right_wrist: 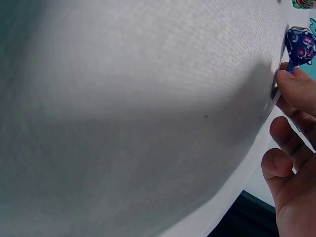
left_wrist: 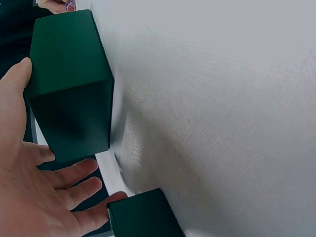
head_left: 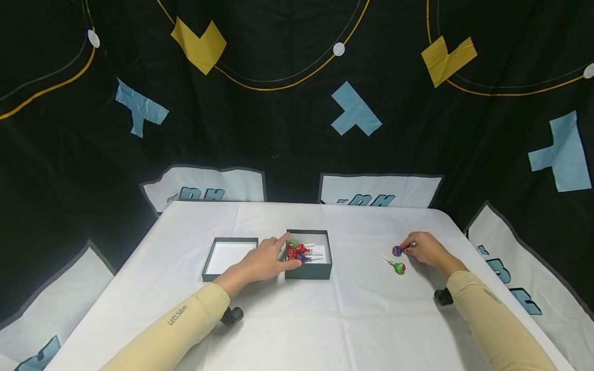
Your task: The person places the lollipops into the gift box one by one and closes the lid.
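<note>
My left hand point(head_left: 271, 257) rests on the dark green box point(head_left: 308, 273), thumb at its near rim and index finger at its far left corner. Its other fingers point(left_wrist: 81, 170) spread loosely beside the box wall. Inside lie several wrapped lollipops point(head_left: 299, 251), red, green and purple, white sticks pointing right. Over at the right, my right hand point(head_left: 427, 248) pinches a purple-wrapped lollipop point(head_left: 397, 251) between thumb and index finger, just below its head. A green and red lollipop point(head_left: 399, 268) lies close by on the cloth, stick pointing up-left.
A shallow box lid point(head_left: 229, 257) with a white inside lies left of the box, just beyond my left hand. White cloth covers the table point(head_left: 371, 319). Behind it hangs a black curtain point(head_left: 287, 139) with taped paper shapes.
</note>
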Demonstrator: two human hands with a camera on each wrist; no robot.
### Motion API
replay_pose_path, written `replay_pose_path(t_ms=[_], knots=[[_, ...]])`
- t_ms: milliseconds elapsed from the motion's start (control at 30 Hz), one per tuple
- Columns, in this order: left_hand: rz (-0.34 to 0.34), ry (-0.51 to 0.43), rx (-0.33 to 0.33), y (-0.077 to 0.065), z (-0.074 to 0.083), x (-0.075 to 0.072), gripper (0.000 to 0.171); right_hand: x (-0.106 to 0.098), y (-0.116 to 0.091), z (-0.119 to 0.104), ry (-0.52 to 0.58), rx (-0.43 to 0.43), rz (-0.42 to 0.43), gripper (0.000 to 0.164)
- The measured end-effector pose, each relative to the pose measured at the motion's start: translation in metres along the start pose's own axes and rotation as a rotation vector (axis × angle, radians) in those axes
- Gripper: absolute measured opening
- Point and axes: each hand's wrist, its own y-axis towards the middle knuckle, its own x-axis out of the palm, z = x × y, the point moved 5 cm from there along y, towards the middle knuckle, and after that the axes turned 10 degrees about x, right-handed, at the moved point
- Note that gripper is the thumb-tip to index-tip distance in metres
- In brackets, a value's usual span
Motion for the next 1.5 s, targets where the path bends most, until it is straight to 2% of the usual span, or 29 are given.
replay_pose_path(t_ms=[700,1500], knots=[[0.011,0.016,0.021,0.0020,0.0026,-0.0014,0.098,-0.0022,-0.0047,-0.0036,-0.037,-0.024,0.008,0.016],[0.018,-0.005,0.008,-0.0006,0.0028,-0.0012,0.095,-0.0048,-0.0085,-0.0032,-0.001,-0.038,-0.030,0.015]])
